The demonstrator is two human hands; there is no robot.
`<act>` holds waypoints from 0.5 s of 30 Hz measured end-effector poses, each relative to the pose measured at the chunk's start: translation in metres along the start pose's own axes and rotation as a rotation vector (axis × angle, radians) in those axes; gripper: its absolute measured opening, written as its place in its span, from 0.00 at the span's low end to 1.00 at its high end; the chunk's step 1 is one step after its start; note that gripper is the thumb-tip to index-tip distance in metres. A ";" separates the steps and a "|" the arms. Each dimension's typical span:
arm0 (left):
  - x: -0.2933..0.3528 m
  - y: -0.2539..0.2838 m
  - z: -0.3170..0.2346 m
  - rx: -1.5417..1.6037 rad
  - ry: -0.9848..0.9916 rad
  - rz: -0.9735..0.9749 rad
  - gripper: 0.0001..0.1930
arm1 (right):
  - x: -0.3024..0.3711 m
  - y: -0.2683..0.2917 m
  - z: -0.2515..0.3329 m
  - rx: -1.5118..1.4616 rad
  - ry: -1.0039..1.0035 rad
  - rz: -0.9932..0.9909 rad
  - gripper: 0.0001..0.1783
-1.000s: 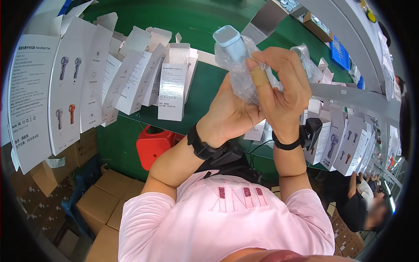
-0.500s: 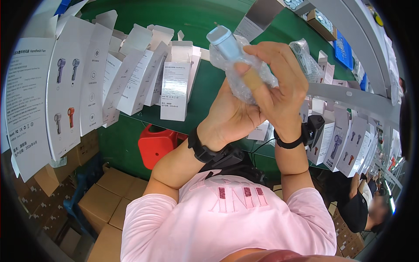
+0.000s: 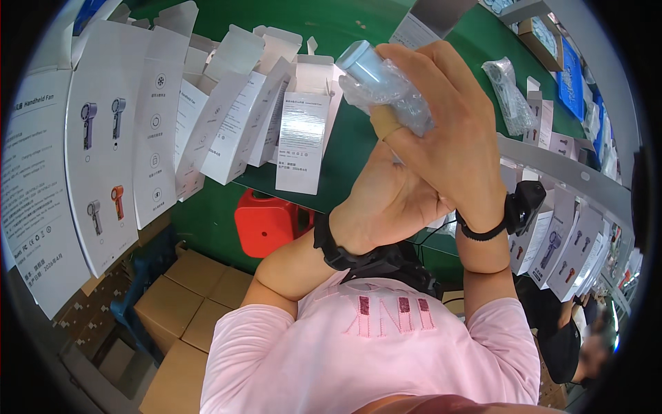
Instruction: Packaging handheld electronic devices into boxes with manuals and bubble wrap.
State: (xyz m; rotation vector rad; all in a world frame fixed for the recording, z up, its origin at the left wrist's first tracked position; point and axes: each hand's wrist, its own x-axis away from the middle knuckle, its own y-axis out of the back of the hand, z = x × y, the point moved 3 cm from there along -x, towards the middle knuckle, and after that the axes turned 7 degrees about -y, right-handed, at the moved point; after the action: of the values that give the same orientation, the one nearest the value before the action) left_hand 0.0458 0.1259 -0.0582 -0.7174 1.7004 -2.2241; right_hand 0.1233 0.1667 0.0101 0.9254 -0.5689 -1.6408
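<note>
A light-blue handheld fan, partly inside clear bubble wrap, is raised over the table with its rounded end sticking out at the upper left. My right hand is closed round the wrapped fan, fingers over the top; a tan cover is on its thumb. Under it, my left hand has its palm turned up, close below the wrap. Its fingers are hidden behind the right hand and the wrap. The fan's other end cannot be seen.
Open white fan boxes line the left of the green table, with more boxes at right. Another bubble-wrapped item lies at the back right, near a blue tray. A red stool and brown cartons stand below.
Both hands and the wrapped fan have shifted slightly right in the picture. The right hand has turned further over the wrap, covering more of it. The whole view has moved a little too.
</note>
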 end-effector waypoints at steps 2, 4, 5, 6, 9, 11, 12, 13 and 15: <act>-0.001 0.001 -0.001 0.006 0.002 -0.015 0.20 | -0.002 -0.001 0.000 0.001 -0.009 0.008 0.24; -0.002 0.001 -0.003 0.086 0.024 0.051 0.19 | -0.005 -0.001 0.000 -0.001 -0.019 0.014 0.24; -0.003 0.001 -0.003 0.086 0.022 0.049 0.19 | -0.006 -0.001 -0.001 -0.001 -0.016 0.017 0.24; -0.003 0.002 -0.004 0.106 0.026 0.037 0.19 | -0.007 -0.001 -0.001 0.000 -0.016 0.018 0.24; -0.005 0.003 -0.005 0.126 0.024 0.040 0.19 | -0.010 -0.002 -0.003 0.008 -0.006 0.028 0.25; -0.005 0.003 -0.009 0.127 0.019 0.060 0.19 | -0.014 -0.002 -0.003 -0.018 -0.007 0.035 0.25; -0.006 0.003 -0.011 0.122 0.004 0.044 0.21 | -0.016 -0.001 -0.004 -0.036 -0.005 0.040 0.25; -0.006 0.003 -0.014 0.117 -0.014 0.031 0.23 | -0.018 -0.002 -0.003 -0.028 0.001 0.039 0.25; -0.012 0.007 -0.022 -0.012 -0.150 -0.102 0.28 | -0.028 -0.003 -0.004 -0.052 -0.053 0.063 0.26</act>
State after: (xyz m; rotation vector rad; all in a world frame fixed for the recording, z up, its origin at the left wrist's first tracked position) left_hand 0.0436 0.1475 -0.0719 -0.9681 1.6408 -2.1657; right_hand 0.1276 0.1951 0.0132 0.8202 -0.5833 -1.6203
